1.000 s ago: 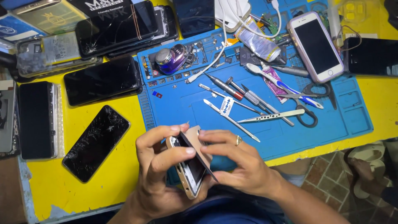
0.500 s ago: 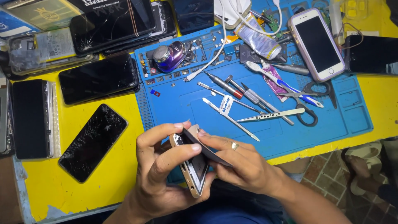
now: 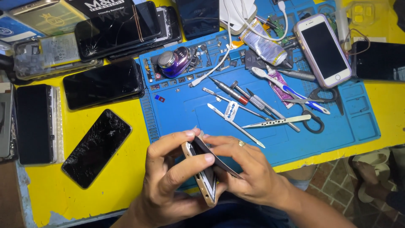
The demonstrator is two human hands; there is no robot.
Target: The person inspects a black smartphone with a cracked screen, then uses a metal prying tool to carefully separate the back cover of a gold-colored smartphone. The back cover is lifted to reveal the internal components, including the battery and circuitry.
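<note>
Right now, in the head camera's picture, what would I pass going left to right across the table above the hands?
Black phone lying face down → phone with cracked screen → purple round container → red-handled screwdriver → tweezers → scissors → white phone with dark screen → black phone at the right edge.

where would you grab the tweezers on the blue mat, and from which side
Grip the tweezers at the broad right end, coming straight down from above. They lie flat on the mat, tips pointing left toward a thin pry tool. The scissors crowd that right end, so pinch across the narrow width.
</note>
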